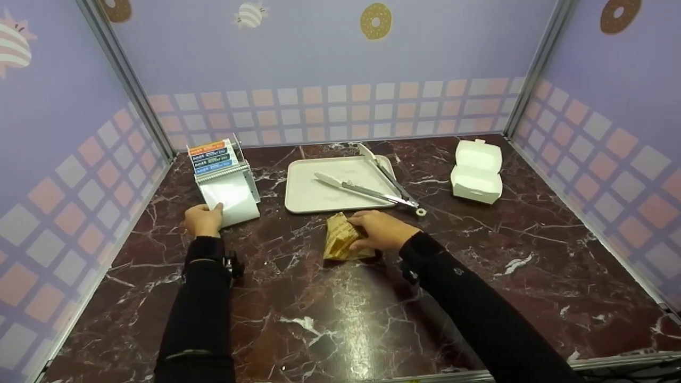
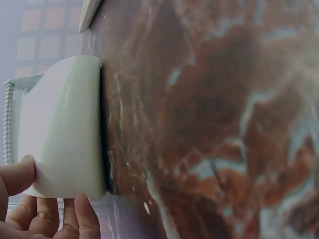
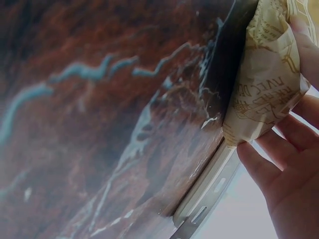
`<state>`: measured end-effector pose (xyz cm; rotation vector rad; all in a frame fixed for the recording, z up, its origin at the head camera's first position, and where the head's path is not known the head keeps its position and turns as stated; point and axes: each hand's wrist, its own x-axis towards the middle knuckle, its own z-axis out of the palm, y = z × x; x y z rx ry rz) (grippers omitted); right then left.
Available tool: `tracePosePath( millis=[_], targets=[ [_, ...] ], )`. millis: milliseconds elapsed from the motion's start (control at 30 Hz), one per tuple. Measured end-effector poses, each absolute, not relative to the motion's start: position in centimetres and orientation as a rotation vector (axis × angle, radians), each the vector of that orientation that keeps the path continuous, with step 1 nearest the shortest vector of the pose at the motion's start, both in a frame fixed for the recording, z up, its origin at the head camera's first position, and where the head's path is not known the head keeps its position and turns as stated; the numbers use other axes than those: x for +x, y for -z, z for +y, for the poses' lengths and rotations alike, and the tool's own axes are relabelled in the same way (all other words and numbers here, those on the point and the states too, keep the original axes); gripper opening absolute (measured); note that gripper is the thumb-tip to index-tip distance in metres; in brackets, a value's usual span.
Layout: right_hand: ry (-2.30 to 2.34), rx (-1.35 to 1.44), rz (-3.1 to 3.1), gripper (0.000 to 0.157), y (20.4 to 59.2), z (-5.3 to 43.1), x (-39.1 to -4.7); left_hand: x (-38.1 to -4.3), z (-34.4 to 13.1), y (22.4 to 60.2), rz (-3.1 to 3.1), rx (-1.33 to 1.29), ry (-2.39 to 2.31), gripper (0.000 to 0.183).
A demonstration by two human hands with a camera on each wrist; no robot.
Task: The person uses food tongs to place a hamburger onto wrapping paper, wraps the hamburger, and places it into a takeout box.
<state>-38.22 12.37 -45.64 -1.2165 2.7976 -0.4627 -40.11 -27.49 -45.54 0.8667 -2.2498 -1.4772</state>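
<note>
Right hand (image 1: pixel 379 230): fingers and thumb are clamping on a paper-wrapped parcel (image 1: pixel 340 239), thumb to one side, fingers spreading along the other. The wrapper is tan, showing brown lettering in the right wrist view. Parcel is sitting near the middle of the table (image 1: pixel 479 260), just in front of the tray; whether its underside is fully touching the tabletop, cannot tell.

Left hand (image 1: pixel 204 219): thumb is pressing on the face of a white sheet (image 1: pixel 234 199), fingers are curling behind its edge, so the sheet is being pinched at its side. Sheet is curving out from the front of a dispenser (image 1: pixel 252 183), which is carrying a stack of orange, dark and blue labels (image 1: pixel 213 158) on top.

Both forearms are wearing black sleeves (image 1: pixel 468 303).

Farther out: tongs (image 1: pixel 367 192) are lying spread across the off-white tray (image 1: pixel 303 186), their joined end reaching past its near right side. To the right, well apart from both hands, a white clamshell box (image 1: pixel 478 173) is standing with its lid up. Lilac walls (image 1: pixel 308 53) are enclosing the table, bearing doughnut prints and checked bands.
</note>
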Motion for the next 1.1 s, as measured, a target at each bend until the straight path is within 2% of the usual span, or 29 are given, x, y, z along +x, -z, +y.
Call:
tracePosePath(
  millis=[1100],
  targets=[
    [0.472, -1.202, 2.786, 0.064, 45.3, 12.51, -37.79, -39.47, -27.67, 46.46, -2.325, 0.813, 1.408, 0.035]
  ],
)
